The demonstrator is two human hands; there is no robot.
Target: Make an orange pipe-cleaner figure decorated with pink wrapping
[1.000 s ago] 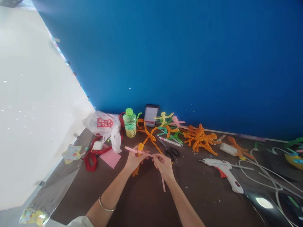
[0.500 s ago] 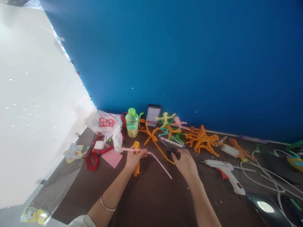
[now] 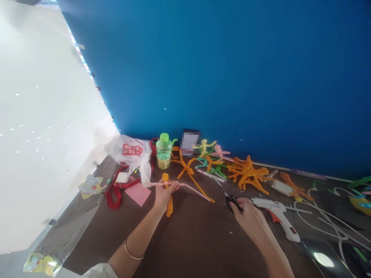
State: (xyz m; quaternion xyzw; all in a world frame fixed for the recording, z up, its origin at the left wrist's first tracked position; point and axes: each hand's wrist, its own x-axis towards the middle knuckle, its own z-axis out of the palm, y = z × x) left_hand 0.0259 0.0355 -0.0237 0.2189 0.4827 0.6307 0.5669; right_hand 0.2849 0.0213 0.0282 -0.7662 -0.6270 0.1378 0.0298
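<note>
My left hand [image 3: 164, 194] is closed on an orange fuzzy bundle [image 3: 169, 206] crossed by a pink fuzzy stem [image 3: 193, 189], whose left part is twisted and whose right end reaches out over the table. My right hand [image 3: 246, 214] grips black-handled scissors [image 3: 232, 202] by the handles, with the blades pointing up and left, apart from the pink stem. Beyond the hands lies an orange stem figure [image 3: 184, 166] with a long strand running toward the pink tip.
A green-capped bottle [image 3: 164, 152] and plastic bag [image 3: 130, 150] stand at the back left. Pink paper [image 3: 138, 194] and red ribbon [image 3: 114, 197] lie left. An orange pile [image 3: 248, 173], glue gun [image 3: 279, 216], cables and a phone [image 3: 326, 258] are on the right.
My right hand has moved right and slightly toward me with the scissors, away from the strands. The pink stem's free end has swung up, near the orange strand's tip.
</note>
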